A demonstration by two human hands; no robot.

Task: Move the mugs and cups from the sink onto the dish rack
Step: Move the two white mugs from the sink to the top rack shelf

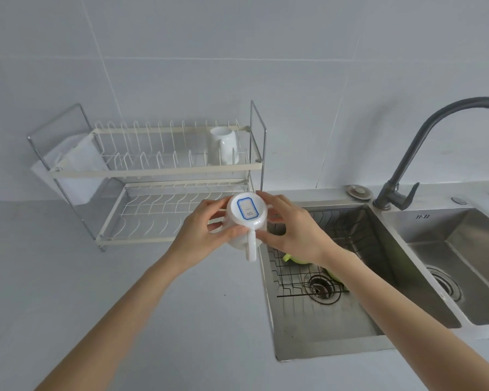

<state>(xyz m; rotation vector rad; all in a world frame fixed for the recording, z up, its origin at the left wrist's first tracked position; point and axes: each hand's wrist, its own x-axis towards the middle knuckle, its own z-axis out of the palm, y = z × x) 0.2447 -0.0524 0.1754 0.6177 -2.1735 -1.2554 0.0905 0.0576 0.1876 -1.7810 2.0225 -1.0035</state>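
Between the rack and the sink I hold a white mug (247,214) upside down, its base with a blue-bordered label facing me and its handle pointing down toward me. My left hand (206,230) grips its left side and my right hand (292,230) its right side. Another white mug (226,146) stands inverted on the top tier of the two-tier dish rack (153,172), at its right end. In the left sink basin (350,314), a green item (294,259) lies on the black wire grid, largely hidden by my right forearm.
A dark curved faucet (424,153) rises behind the divider between the left basin and the right basin (449,255). A white plastic holder (74,165) hangs on the rack's left end. Grey countertop (96,277) spreads in front of the rack.
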